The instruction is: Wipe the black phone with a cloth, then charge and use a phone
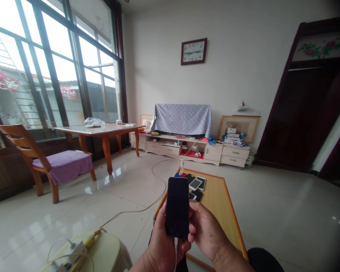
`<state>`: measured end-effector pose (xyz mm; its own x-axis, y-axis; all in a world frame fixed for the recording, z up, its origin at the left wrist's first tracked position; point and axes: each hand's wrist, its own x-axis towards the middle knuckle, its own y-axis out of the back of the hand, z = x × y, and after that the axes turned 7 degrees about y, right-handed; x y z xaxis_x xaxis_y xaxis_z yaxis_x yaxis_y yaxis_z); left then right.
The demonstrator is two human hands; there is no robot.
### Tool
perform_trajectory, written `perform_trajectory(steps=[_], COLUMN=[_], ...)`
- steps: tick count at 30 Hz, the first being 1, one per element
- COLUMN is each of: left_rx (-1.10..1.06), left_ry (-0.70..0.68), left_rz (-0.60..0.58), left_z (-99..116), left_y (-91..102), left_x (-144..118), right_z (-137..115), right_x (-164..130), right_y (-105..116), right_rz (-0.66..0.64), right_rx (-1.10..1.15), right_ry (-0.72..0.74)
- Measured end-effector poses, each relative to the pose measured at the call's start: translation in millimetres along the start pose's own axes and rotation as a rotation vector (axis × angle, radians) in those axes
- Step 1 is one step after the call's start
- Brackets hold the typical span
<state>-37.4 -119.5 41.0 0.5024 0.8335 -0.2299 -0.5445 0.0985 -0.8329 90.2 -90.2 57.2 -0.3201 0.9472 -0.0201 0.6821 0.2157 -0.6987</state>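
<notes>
Dark-screened phone (177, 207) held upright above the near edge of the low wooden table (221, 204), left hand (161, 241) wrapped round it, right hand (205, 230) pinching the white cable (176, 249) at its bottom. Keep that plug straight, don't wiggle it.

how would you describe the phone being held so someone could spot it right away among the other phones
Start at the low wooden table in the middle of the room; several phones lie flat at its far end. The held phone is nearer the camera, upright between the left hand and right hand, with a dark screen and a white cable at its base.
</notes>
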Motion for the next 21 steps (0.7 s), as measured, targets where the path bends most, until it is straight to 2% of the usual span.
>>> perform_trajectory(steps=[10,15,21], left_rx=[0.038,0.040,0.006], left_ry=[-0.030,-0.041,-0.041], left_rz=[0.009,0.006,-0.002], left_z=[-1.2,-2.2,-1.7], left_y=[4.5,7.3,6.8], left_x=[-1.0,-1.3,-2.3], right_z=[3.4,8.3,15.0], right_x=[0.2,1.1,-0.2], right_y=[0.4,4.0,4.1], right_rz=[0.102,0.104,0.109], right_rx=[-0.048,-0.070,-0.114], right_ry=[-0.018,-0.042,0.033])
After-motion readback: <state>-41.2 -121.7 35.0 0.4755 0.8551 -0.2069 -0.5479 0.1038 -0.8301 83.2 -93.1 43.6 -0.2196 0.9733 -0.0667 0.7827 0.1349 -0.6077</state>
